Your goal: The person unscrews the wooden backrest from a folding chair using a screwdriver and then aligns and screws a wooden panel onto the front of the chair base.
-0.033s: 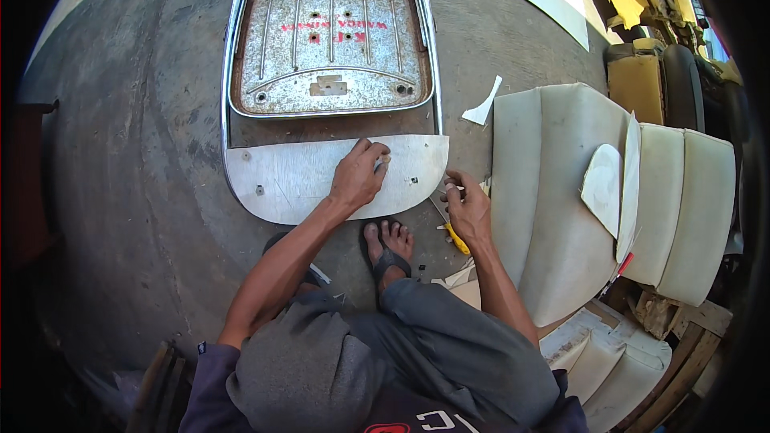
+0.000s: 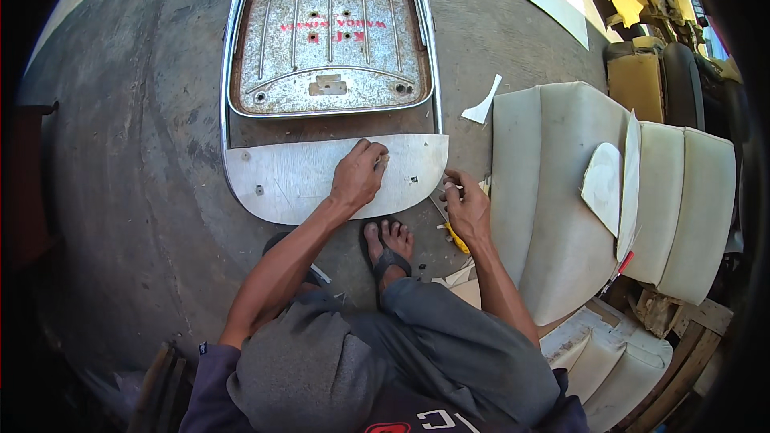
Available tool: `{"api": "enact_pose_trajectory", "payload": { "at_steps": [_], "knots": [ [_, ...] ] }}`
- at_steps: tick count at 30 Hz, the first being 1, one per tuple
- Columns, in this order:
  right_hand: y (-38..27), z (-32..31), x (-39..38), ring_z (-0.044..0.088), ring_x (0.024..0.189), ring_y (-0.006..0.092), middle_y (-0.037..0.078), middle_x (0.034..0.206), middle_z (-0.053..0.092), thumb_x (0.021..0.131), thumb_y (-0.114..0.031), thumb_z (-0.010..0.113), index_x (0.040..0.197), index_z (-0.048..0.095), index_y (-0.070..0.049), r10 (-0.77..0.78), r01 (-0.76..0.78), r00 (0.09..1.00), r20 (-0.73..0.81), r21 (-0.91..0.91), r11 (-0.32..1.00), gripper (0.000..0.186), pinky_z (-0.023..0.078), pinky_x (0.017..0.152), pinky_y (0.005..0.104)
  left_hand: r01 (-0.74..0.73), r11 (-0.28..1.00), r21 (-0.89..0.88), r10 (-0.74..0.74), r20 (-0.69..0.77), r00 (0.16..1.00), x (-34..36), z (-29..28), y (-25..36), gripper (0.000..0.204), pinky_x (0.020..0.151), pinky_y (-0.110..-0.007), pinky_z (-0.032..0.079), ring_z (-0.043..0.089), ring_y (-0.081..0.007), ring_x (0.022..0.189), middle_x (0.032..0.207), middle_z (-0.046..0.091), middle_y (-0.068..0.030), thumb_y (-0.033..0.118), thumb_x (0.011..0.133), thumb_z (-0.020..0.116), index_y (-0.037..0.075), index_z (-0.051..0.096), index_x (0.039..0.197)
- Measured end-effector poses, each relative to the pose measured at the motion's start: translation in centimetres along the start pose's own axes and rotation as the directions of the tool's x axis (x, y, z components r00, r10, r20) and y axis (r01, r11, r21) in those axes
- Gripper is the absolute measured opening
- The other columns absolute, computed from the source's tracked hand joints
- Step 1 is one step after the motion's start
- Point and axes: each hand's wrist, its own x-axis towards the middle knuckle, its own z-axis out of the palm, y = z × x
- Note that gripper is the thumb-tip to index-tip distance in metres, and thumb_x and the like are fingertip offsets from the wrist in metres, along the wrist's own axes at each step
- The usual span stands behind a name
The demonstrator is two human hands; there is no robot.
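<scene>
A pale board with a straight far edge and a rounded near edge [image 2: 297, 180] lies across the lower end of a chrome chair frame [image 2: 225, 80]. My left hand [image 2: 358, 176] rests on this board, its fingers curled together around a small tan bit I cannot make out. Just past the board's right edge, my right hand [image 2: 472, 207] is held with curled fingers, thumb near the index finger. Whatever it holds, if anything, is hidden. A yellow-handled tool [image 2: 457, 239] lies below that hand, beside a thin metal strip.
A rusty metal chair panel [image 2: 329, 48] sits within the frame. Pale padded cushions [image 2: 573, 192] stand at the right, with a white oval offcut [image 2: 601, 188] and a red pen [image 2: 626, 263]. A white scrap [image 2: 483, 103] lies on the grey floor. My sandalled foot [image 2: 387, 248] is near the board.
</scene>
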Motion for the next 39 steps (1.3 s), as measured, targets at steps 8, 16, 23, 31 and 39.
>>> {"api": "enact_pose_trajectory", "payload": {
  "at_steps": [8, 16, 23, 31, 39],
  "knots": [
    [-2.6, 0.7, -0.6, 0.071, 0.089, 0.0271, 0.016, 0.103, 0.071, 0.092, -0.009, 0.071, 0.116, 0.07, -0.004, -0.234, 0.219, 0.957, 0.169, 0.1, 0.97, 0.025, 0.055, 0.078, 0.0376, 0.314, 0.871, -0.377, -0.206, 0.3, 0.931, -2.9, 1.2, 3.5, 0.029, 0.08, -0.033, 0.055, 0.071, -0.0178, 0.088, 0.099, 0.077, -0.0121, 0.025, 0.096, 0.069, 0.0, 0.074, 0.113],
    [-1.1, 1.8, 0.0, 0.067, 0.08, 0.0221, 0.012, 0.089, 0.069, 0.093, -0.015, 0.073, 0.105, 0.074, -0.004, -0.243, 0.247, 0.968, 0.06, -0.064, 0.967, 0.016, 0.052, 0.074, 0.0344, 0.146, 0.953, -0.264, -0.104, 0.168, 0.98, -3.4, 1.7, 3.2, 0.029, 0.086, -0.038, 0.053, 0.068, -0.0274, 0.096, 0.105, 0.072, -0.0151, 0.019, 0.094, 0.069, 0.0, 0.072, 0.115],
    [-0.5, 3.1, -0.1, 0.064, 0.076, 0.0226, 0.011, 0.084, 0.061, 0.092, -0.014, 0.072, 0.104, 0.074, -0.005, -0.241, 0.234, 0.97, -0.022, -0.167, 0.958, 0.015, 0.05, 0.071, 0.0348, -0.158, 0.976, 0.148, 0.158, 0.012, 0.987, -0.3, 0.4, 2.4, 0.057, 0.107, -0.05, 0.036, 0.047, -0.0396, 0.125, 0.133, 0.052, -0.0219, 0.013, 0.085, 0.073, -0.002, 0.054, 0.137],
    [-1.8, 3.6, 0.4, 0.061, 0.074, 0.0268, 0.012, 0.082, 0.058, 0.091, -0.011, 0.072, 0.099, 0.073, -0.004, -0.155, 0.148, 0.987, -0.03, -0.164, 0.975, 0.011, 0.049, 0.069, 0.0378, -0.166, 0.974, 0.155, 0.144, 0.143, 0.979, 0.8, 0.1, 2.2, 0.075, 0.113, -0.056, 0.027, 0.042, -0.0425, 0.13, 0.139, 0.044, -0.0252, 0.019, 0.079, 0.079, -0.002, 0.047, 0.143],
    [-2.7, 3.5, 1.0, 0.064, 0.077, 0.0341, 0.015, 0.084, 0.06, 0.091, -0.014, 0.069, 0.096, 0.071, -0.003, -0.081, 0.087, 0.996, 0.031, -0.292, 0.952, 0.013, 0.051, 0.071, 0.0419, -0.161, 0.977, 0.14, 0.141, 0.141, 0.98, 0.9, 0.5, 1.3, 0.081, 0.115, -0.06, 0.024, 0.041, -0.0435, 0.131, 0.14, 0.042, -0.0254, 0.019, 0.078, 0.081, 0.001, 0.044, 0.147]
  ]
}}
